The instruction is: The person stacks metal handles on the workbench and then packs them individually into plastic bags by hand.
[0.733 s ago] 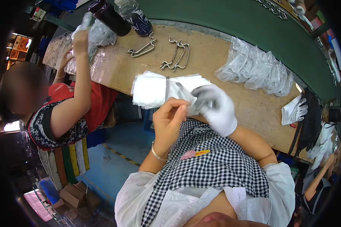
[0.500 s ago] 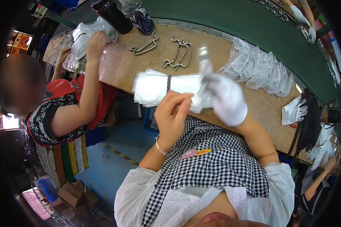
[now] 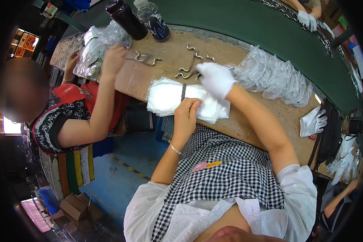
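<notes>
A stack of clear plastic bags [image 3: 163, 97] with a dark band across it lies at the table's near edge. My bare left hand [image 3: 185, 119] pinches the near edge of a bag there, thumb and fingers together. Above the stack's right end, my right hand [image 3: 216, 80] in a white glove has its fingers curled down at a bent metal rod [image 3: 209, 57], part of which shows past the glove; its fingertips are blurred. Just left of them another bent metal rod [image 3: 191, 60] lies on the table.
A co-worker [image 3: 80, 117] at the left handles plastic bags and a metal rod [image 3: 148, 59]. Two bottles [image 3: 153, 20] stand at the back. A row of filled clear bags [image 3: 274, 76] lies right, with a white glove [image 3: 313, 122] beyond. The green conveyor [image 3: 230, 20] runs behind.
My right hand has moved up and left from beside my left hand to the metal rods, and one rod has shifted. The packet-like thing it held is no longer in it.
</notes>
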Motion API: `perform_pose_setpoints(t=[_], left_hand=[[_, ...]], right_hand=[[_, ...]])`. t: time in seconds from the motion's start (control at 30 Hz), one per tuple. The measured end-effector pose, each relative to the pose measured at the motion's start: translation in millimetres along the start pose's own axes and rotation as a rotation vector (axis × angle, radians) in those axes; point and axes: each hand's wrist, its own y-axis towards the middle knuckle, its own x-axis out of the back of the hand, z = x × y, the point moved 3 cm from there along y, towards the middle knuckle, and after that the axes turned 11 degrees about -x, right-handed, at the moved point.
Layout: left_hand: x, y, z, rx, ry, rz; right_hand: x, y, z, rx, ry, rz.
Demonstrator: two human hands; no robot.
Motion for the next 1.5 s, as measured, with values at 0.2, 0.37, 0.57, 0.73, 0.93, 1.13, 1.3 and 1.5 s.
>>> perform_pose_setpoints(t=[0.2, 0.37, 0.57, 0.73, 0.93, 1.13, 1.3, 1.5], left_hand=[[1.2, -4.1, 3.7, 0.247, -0.240, -0.121], [-2.5, -4.5, 3.6, 0.080, -0.084, -0.156], [14.9, -13.5, -19.1, -0.022, -0.009, -0.210], [39.9, -10.5, -73.4, 0.005, -0.551, -0.078], [26.3, 0.2, -46.3, -0.064, -0.260, -0.133], [-8.6, -3.7, -8.0, -0.218, 0.277, 0.031], [-14.7, 2.4, -2.2, -0.190, 0.254, 0.010], [3.8, -1.7, -3.0, 0.028, 0.001, 0.014]], right_hand=[[72.8, -78.3, -18.3, -0.269, 1.352, 0.167], [41.0, -104.0, -29.4, -0.250, 1.512, 0.230], [24.0, -101.6, -6.2, -0.429, 1.523, 0.132], [49.4, -123.1, 36.4, 0.430, 0.504, -0.373], [73.7, -90.3, -6.1, 0.325, 0.025, -0.489], [36.2, -16.6, -16.2, 0.164, -0.059, -0.142], [-30.7, 22.7, 29.8, 0.069, -0.064, -0.022], [-1.3, 4.6, 8.8, 0.013, -0.132, 0.150]])
